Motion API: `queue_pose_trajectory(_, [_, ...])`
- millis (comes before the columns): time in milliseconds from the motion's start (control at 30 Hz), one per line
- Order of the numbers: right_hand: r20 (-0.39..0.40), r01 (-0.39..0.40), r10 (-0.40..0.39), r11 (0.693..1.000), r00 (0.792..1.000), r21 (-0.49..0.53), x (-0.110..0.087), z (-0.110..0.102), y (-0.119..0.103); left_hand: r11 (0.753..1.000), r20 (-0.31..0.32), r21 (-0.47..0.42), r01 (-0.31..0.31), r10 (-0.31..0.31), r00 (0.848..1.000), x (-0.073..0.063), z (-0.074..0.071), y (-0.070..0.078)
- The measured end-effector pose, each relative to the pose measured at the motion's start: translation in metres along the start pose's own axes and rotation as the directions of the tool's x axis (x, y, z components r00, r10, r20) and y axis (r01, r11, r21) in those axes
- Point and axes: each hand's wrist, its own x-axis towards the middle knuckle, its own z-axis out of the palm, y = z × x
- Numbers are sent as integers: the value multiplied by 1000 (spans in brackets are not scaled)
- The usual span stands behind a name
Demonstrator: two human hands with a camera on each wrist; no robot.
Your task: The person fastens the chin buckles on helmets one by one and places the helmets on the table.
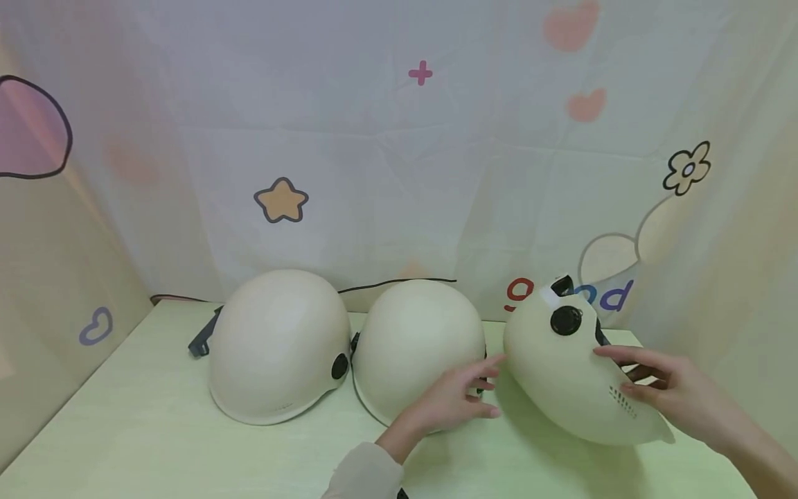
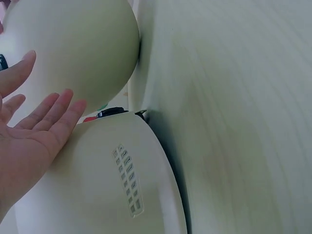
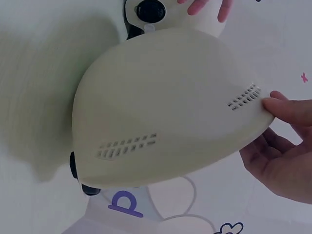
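Observation:
Three cream helmets stand in a row in the head view. The right helmet [image 1: 561, 388] is tilted on its side, showing a black round knob and small vent holes. My right hand [image 1: 679, 391] pinches its rim, thumb on the outer shell near the vents [image 3: 245, 97] in the right wrist view. In front of the middle helmet [image 1: 418, 339], my left hand [image 1: 455, 398] reaches toward the right helmet with fingers extended and nothing held. The left wrist view shows that hand [image 2: 36, 131] palm up, close over the middle helmet's vented shell [image 2: 97, 180].
The left helmet [image 1: 280, 346] sits beside the middle one, with a dark strap and buckle [image 1: 202, 339] sticking out at its left. All stand on a pale table [image 1: 125, 430]. Behind hangs a printed curtain [image 1: 374, 173] with a star, hearts and letters.

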Motion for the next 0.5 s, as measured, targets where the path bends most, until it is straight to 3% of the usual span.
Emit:
queue_pose_trajectory(233, [-52,-42,41,999,998,-24,-3,-1,2,1000,-2,-7,20,-20,1000,1,9,-1])
queue_pose_trajectory(500, [-133,-101,100,995,986,1,-8,-3,7,996,22,-12,89,-89,996,3,26,-2])
